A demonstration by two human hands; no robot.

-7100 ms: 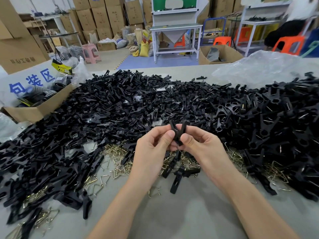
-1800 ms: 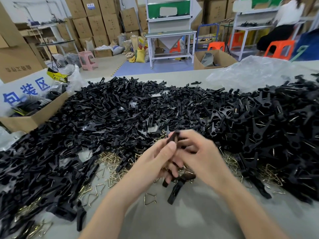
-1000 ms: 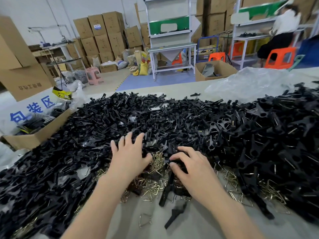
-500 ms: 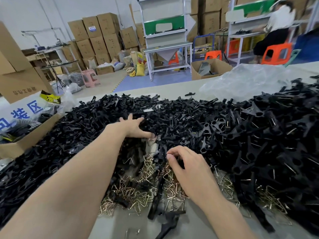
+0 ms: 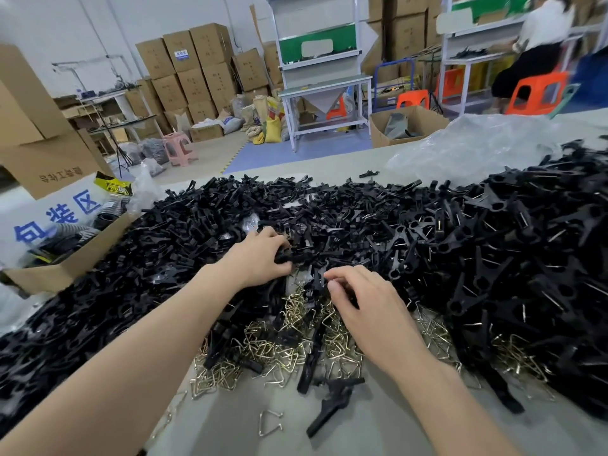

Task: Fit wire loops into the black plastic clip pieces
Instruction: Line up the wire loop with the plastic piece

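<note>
Curled fingers of the left hand dig into the black clip pieces, closing on one near centre. Wire loops lie heaped at six o'clock of it. At four o'clock the right hand hovers bent-fingered over them; whether it holds anything I cannot tell. Picking stage, I judge: next, pinch one loop free.

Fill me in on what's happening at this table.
A person is digging through a heap of black plastic clip pieces on the table. The left hand grips pieces in the heap. The right hand, fingers curled, is over the wire loops nearer the person; whether it holds anything is unclear. The hands are apart, so nothing is being fitted.
</note>
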